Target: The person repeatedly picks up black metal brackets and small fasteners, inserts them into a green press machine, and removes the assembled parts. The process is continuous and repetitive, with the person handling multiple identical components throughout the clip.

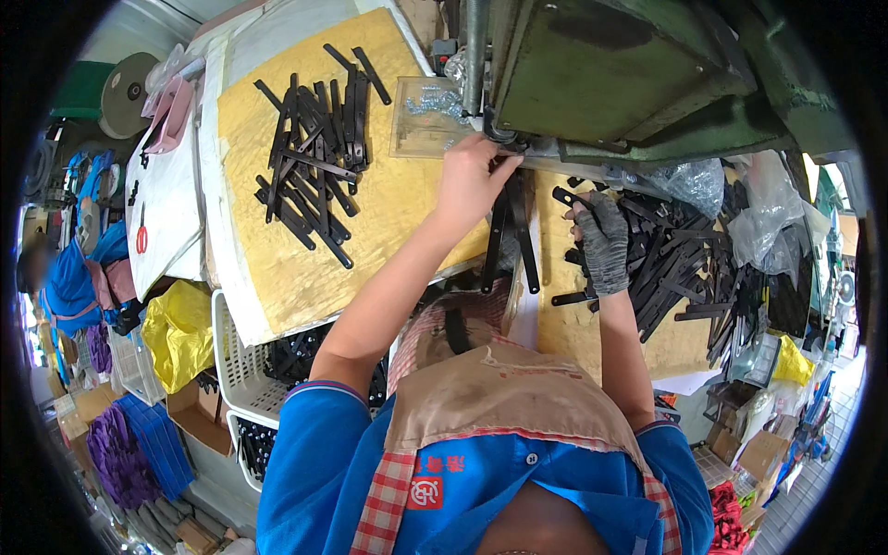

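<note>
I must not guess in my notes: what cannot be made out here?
All in the head view:
Left hand: contact point hidden by its fingers.
Green machine: top cut off by the upper edge.
Small pieces in the clear tray: shapes too small.
Right pile of black strips: lowest ones hidden under others.

Left yellow board [398,231]: flat black bars [319,165] in 1 loose clump, crossing at all angles, a few strays toward the back. Clear shallow tray [397,139] at its back right corner, small shiny parts [433,99] inside. Right yellow board [562,340]: denser black-bar heap [680,254], near left part bare. Clear plastic bags [698,185] behind the heap, can't tell what they rest on. White surface [176,208], far left: red-handled scissors [141,241] on it.
</note>
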The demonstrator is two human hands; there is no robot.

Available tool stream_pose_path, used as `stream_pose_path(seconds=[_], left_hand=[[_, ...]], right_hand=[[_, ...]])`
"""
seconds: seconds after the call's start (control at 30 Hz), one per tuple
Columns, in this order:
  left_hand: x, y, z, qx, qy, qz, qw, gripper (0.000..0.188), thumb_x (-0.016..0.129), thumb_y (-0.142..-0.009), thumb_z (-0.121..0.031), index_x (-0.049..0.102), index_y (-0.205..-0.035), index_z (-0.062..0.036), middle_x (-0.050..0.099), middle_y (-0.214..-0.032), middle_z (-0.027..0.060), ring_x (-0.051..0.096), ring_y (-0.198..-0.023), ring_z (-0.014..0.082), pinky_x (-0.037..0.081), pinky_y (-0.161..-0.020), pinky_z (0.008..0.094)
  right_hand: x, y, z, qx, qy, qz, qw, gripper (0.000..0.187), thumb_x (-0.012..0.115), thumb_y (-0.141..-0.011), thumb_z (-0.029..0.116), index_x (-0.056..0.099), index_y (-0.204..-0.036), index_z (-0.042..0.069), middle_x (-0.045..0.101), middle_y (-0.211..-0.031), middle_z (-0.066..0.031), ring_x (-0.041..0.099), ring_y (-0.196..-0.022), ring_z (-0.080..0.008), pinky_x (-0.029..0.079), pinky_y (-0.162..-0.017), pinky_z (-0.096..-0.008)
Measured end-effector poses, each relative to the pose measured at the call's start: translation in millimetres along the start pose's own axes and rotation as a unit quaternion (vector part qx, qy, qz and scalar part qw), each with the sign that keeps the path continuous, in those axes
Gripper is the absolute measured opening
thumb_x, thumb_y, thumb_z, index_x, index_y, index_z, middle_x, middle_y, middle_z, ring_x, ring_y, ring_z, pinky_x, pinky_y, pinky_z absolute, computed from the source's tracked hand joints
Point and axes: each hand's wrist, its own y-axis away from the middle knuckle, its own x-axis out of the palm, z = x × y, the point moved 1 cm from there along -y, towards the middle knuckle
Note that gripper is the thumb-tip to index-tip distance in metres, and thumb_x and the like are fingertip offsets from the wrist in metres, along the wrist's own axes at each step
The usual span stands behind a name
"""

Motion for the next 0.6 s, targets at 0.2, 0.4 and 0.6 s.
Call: stream_pose_path(seconds=[0.2,0.4,0.6], left_hand=[[14,22,16,0.021,0.067,-0.069,0.995,0.023,0.078,-0.078,-0.012,0.068,-0.096,-0.0019,0.06,-0.089,0.0113,0.06,-0.077,0.0264,0.049,-0.067,0.0363],[15,104,81,-0.508,0.6,-0.252,0.564,0.017,0.056,-0.095,-0.002,0.052,-0.11,0.0057,0.056,-0.097,0.0111,0.059,-0.091,0.0206,0.053,-0.085,0.03],[-20,103,48,-0.449,0.532,-0.075,0.714,0.019,0.054,-0.099,-0.01,0.057,-0.113,0.0033,0.062,-0.097,0.0107,0.062,-0.09,0.0164,0.055,-0.078,0.0271]], right_hand=[[5,0,13,-0.08,0.053,0.034,0.995,0.018,0.063,-0.094,0.014,0.064,-0.108,0.002,0.065,-0.081,-0.0018,0.053,-0.064,-0.0047,0.045,-0.059,-0.0199],[46,-36,32,-0.045,-0.025,0.088,0.995,0.032,0.071,-0.089,0.028,0.066,-0.107,0.002,0.064,-0.089,-0.0023,0.058,-0.069,-0.008,0.051,-0.062,-0.0247],[83,-99,4,-0.128,0.289,0.172,0.933,0.053,0.056,-0.093,0.048,0.056,-0.122,0.005,0.063,-0.125,-0.0106,0.063,-0.097,-0.031,0.047,-0.094,-0.0454]])
